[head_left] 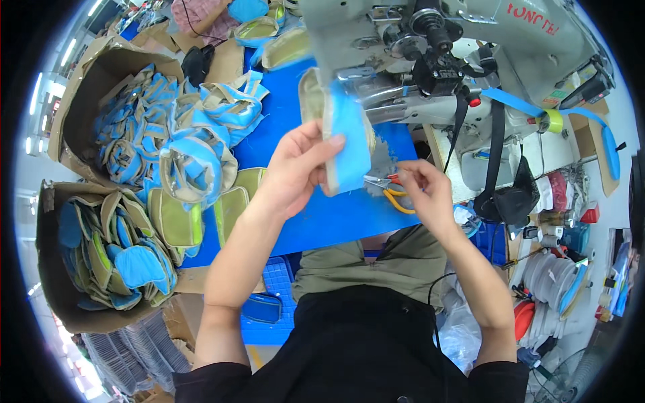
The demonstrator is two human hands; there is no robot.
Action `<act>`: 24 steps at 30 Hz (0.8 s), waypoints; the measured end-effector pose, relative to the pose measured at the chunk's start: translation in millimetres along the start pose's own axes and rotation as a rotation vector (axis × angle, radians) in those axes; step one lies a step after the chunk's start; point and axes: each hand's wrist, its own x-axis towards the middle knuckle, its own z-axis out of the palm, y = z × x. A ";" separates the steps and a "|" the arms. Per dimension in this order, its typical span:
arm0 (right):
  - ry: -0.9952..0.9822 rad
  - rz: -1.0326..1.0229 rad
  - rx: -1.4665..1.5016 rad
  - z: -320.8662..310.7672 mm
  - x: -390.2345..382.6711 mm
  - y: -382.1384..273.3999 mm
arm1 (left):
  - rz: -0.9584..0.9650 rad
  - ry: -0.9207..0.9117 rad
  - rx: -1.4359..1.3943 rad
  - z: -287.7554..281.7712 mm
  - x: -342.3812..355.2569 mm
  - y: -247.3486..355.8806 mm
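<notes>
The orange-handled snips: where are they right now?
In the head view, the orange-handled snips are in the right hand, just right of the blue fabric piece held by the left hand, above the blue table.

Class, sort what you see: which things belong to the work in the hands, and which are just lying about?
In hand: left hand holding the blue-edged fabric piece; right hand with yellow-handled snips.
Lying about: cardboard boxes of pieces, sewing machine, yellow tape roll.
</notes>
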 end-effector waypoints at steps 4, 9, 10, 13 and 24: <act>0.380 -0.249 -0.106 -59.0 -4.5 -34.1 | 0.071 0.002 0.141 -3.5 0.9 3.9; 0.930 -0.672 -0.558 -281.4 121.9 -148.6 | 0.163 0.133 0.263 -7.0 24.5 9.5; 0.868 -0.698 -0.648 -372.1 156.7 -150.6 | 0.110 0.146 0.218 0.0 38.3 11.7; 0.706 -0.267 -0.663 -474.3 261.2 -138.4 | 0.077 0.162 0.125 -3.3 52.6 17.5; 0.825 -0.109 0.036 -472.0 218.4 -84.3 | 0.264 0.147 0.113 -9.6 77.7 1.0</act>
